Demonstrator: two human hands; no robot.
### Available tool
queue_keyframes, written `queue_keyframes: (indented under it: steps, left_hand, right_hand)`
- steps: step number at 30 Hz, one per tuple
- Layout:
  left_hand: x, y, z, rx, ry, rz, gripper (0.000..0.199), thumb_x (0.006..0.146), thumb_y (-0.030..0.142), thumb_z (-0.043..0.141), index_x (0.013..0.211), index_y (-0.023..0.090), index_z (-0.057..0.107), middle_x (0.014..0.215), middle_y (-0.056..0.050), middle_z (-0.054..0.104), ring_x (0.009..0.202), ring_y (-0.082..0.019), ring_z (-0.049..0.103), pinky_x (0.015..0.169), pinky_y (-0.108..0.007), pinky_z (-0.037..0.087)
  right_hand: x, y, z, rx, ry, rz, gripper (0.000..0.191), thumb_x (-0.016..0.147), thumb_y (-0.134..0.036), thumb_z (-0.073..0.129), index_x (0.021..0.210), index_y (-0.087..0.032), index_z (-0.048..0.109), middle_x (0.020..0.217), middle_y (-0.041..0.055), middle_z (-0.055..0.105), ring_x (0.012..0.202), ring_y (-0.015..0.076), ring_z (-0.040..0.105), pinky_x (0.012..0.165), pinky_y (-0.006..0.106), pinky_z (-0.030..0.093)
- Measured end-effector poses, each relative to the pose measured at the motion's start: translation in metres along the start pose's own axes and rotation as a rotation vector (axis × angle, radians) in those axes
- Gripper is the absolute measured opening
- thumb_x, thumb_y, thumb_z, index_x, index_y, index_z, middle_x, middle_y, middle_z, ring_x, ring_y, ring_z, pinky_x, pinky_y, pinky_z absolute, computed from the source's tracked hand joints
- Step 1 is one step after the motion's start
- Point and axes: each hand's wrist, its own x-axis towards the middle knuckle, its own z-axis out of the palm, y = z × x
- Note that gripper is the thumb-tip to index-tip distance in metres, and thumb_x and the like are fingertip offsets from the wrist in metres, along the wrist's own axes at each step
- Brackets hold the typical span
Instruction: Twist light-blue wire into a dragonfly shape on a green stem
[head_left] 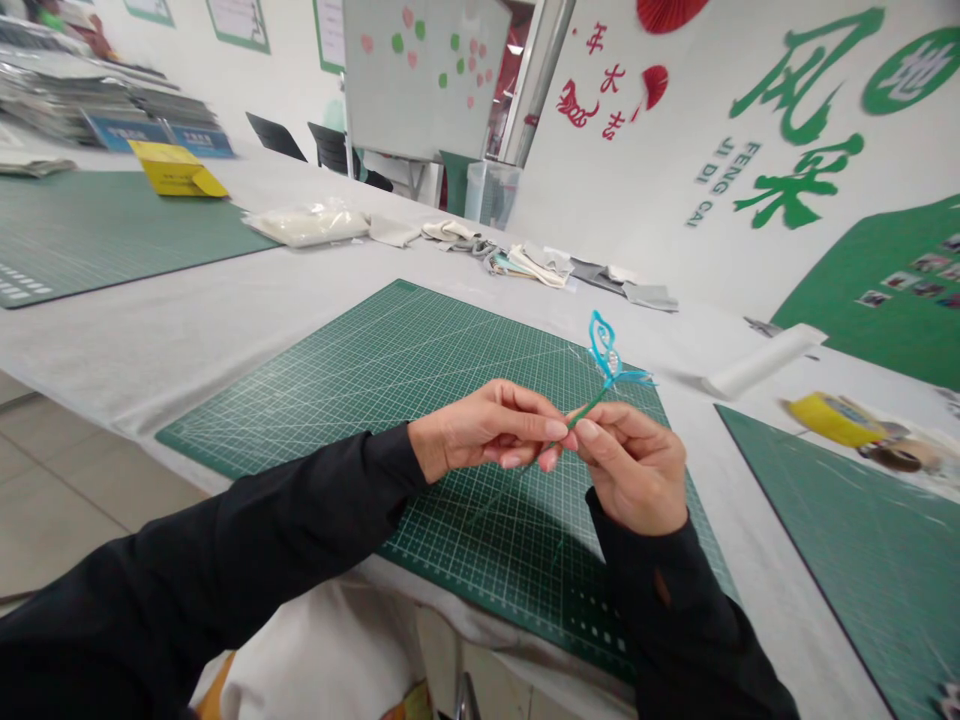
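Both hands pinch the green stem of a blue wire flower, held above a green cutting mat. The flower has a looped blue petal with pale bead-like bits, and thin strands spread to the right at its base. My left hand grips the stem between thumb and fingers, its fingertips meeting those of the other hand. My right hand is closed on the same stem just to the right. The fingers cover the stem's lower part.
More cutting mats lie left and right. Along the table's far side are a plastic bag, fabric scraps and a white roll. A yellow packet stands at left, a yellow tape roll at right.
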Motion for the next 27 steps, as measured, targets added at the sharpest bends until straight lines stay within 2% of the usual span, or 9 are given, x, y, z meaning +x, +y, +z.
queue_keyframes:
  steps: [11, 14, 18, 21, 27]
  left_hand:
    - [-0.0005, -0.0008, 0.0012, 0.010, 0.016, 0.036, 0.013, 0.074, 0.021, 0.068, 0.075, 0.008, 0.067, 0.058, -0.001, 0.063, 0.033, 0.000, 0.043, 0.028, -0.011, 0.021]
    - [-0.0011, -0.0007, 0.0011, 0.039, -0.002, 0.050, 0.012, 0.076, 0.020, 0.067, 0.076, 0.008, 0.068, 0.059, -0.001, 0.063, 0.033, 0.000, 0.042, 0.028, -0.011, 0.021]
    - [-0.0011, -0.0014, -0.0010, 0.088, -0.039, 0.045, 0.011, 0.077, 0.019, 0.066, 0.079, 0.008, 0.069, 0.060, -0.001, 0.064, 0.034, 0.000, 0.043, 0.028, -0.011, 0.022]
    - [-0.0006, -0.0022, -0.0024, 0.108, -0.061, 0.060, 0.011, 0.077, 0.019, 0.065, 0.080, 0.009, 0.070, 0.061, -0.001, 0.064, 0.035, 0.000, 0.044, 0.029, -0.011, 0.024]
    - [-0.0005, -0.0029, -0.0026, 0.109, -0.049, 0.045, 0.015, 0.075, 0.023, 0.068, 0.081, 0.009, 0.070, 0.061, -0.002, 0.064, 0.035, -0.001, 0.045, 0.029, -0.011, 0.024]
  right_hand:
    - [0.0000, -0.0005, 0.0008, 0.066, 0.018, 0.033, 0.004, 0.076, -0.021, 0.068, 0.079, -0.021, 0.071, 0.063, -0.0004, 0.067, 0.044, 0.0070, 0.053, 0.046, 0.021, 0.046]
    - [0.0006, -0.0016, 0.0006, 0.057, -0.016, 0.046, 0.005, 0.077, -0.023, 0.068, 0.080, -0.021, 0.071, 0.061, 0.0002, 0.067, 0.047, 0.0099, 0.057, 0.046, 0.022, 0.047]
    - [-0.0007, -0.0013, -0.0012, 0.049, -0.063, 0.062, 0.008, 0.080, -0.025, 0.065, 0.084, -0.022, 0.071, 0.060, -0.0004, 0.067, 0.047, 0.0123, 0.061, 0.052, 0.028, 0.052]
    - [-0.0025, 0.0012, -0.0038, 0.019, -0.053, 0.046, 0.009, 0.081, -0.023, 0.064, 0.087, -0.023, 0.070, 0.063, -0.0007, 0.068, 0.052, 0.0126, 0.063, 0.056, 0.028, 0.053]
    - [-0.0025, 0.0043, -0.0063, -0.032, -0.035, -0.004, 0.009, 0.080, -0.022, 0.065, 0.087, -0.021, 0.071, 0.061, -0.0001, 0.068, 0.052, 0.0130, 0.063, 0.052, 0.027, 0.051]
